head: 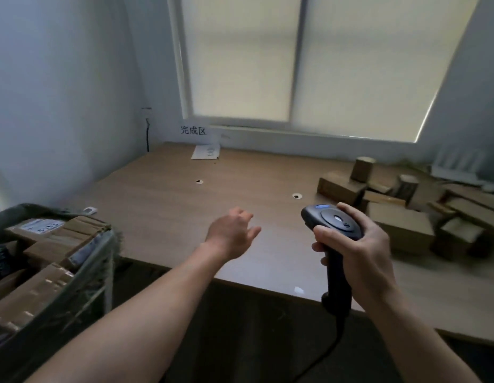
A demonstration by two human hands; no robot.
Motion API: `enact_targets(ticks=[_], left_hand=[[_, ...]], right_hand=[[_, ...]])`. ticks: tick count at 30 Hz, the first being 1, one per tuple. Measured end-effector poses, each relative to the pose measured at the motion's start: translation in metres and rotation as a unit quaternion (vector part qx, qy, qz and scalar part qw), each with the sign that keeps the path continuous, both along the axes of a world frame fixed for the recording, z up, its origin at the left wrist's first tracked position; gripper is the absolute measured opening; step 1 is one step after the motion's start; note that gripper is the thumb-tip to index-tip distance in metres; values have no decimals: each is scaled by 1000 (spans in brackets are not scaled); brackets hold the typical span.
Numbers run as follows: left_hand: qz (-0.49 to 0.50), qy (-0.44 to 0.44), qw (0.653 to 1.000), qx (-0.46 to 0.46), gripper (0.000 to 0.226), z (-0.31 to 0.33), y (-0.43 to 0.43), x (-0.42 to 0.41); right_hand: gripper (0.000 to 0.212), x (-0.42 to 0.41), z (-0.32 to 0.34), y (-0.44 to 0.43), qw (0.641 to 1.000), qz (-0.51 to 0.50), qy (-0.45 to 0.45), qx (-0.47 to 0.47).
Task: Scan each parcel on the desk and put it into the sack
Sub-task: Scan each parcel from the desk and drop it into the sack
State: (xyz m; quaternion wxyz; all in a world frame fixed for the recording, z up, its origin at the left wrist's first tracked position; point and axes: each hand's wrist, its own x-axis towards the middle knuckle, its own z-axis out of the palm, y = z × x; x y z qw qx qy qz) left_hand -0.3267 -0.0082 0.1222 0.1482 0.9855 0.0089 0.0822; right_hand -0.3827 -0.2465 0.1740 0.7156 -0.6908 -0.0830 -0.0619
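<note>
Head view: left hand (pixel 232 230) empty, fingers loosely spread.
Right hand (pixel 359 250): wrapped round scanner (pixel 332 222).
Next: fetch nearest parcel (pixel 400 225), label towards scanner.

The right hand (pixel 359 252) grips the handle of a dark scanner (pixel 332 222), fingers (pixel 323 233) curled round it, with the scanner's blue-lit head just above the fingertips. Beyond those fingers and to their right, a heap of brown parcels (pixel 400 225) lies on the desk (pixel 163 205). The left hand (pixel 232 230) hovers over the desk, fingers loose and holding nothing. Well to the left of its fingers, the sack (pixel 83 272) stands open beside the desk's edge, with boxes (pixel 58 239) inside it.
</note>
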Motion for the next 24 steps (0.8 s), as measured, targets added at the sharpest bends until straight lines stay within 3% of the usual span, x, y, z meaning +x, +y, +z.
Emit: enact_targets(ticks=[7,10,16,19,24], left_hand=[[-77,6,997,-2,49,0,-137,45],[-110,6,994,4,48,-1,-184,65],[-172,21,985,-5,47,-14,-263,110],[-207,28,978,-14,46,-22,-296,137],[-253,41,966,-39,33,-36,-342,199]], right_hand=[[74,8,5,-134,995,-99,-10,-1],[46,7,8,-177,991,-134,-21,-1],[30,16,4,-242,979,-201,-29,-4],[33,34,-2,-268,970,-241,-27,12],[59,79,-14,-300,954,-297,-19,22]])
